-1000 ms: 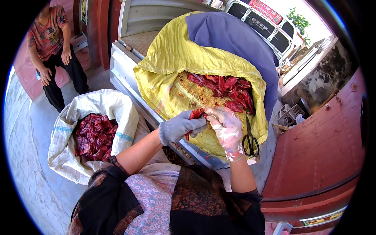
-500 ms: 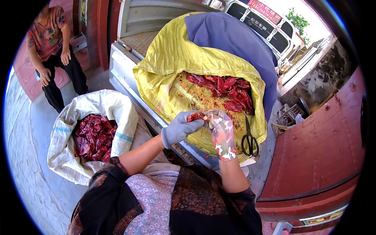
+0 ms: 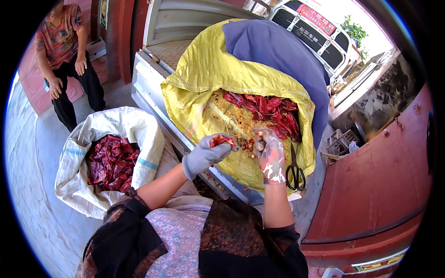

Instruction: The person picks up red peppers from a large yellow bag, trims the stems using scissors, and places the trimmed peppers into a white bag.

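Observation:
My left hand (image 3: 204,157), in a grey glove, is closed around a dried red chili pepper (image 3: 221,139) that looks torn at its end. To its right, my right hand (image 3: 268,155), in a patterned pink-and-grey glove, has its fingers curled together over the seeds; a small reddish bit shows at the fingertips, too small to name. Beneath both hands spreads a yellow woven sack (image 3: 204,60), its mouth folded wide. Inside it lie whole dried red chilies (image 3: 266,106) at the far right and loose yellow seeds (image 3: 243,115). Black-handled scissors (image 3: 295,176) rest on the sack right of my right hand.
A white woven sack (image 3: 147,132) with dark red chilies (image 3: 112,162) stands on the ground at left. The yellow sack sits on a metal truck bed (image 3: 155,88) beside a purple-blue cloth (image 3: 273,41). A seated person (image 3: 62,46) is at far left; a red metal panel (image 3: 371,171) stands right.
My hands have moved apart. The left, still holding the chili, drew back slightly left and down; the right shifted to the right, away from the chili.

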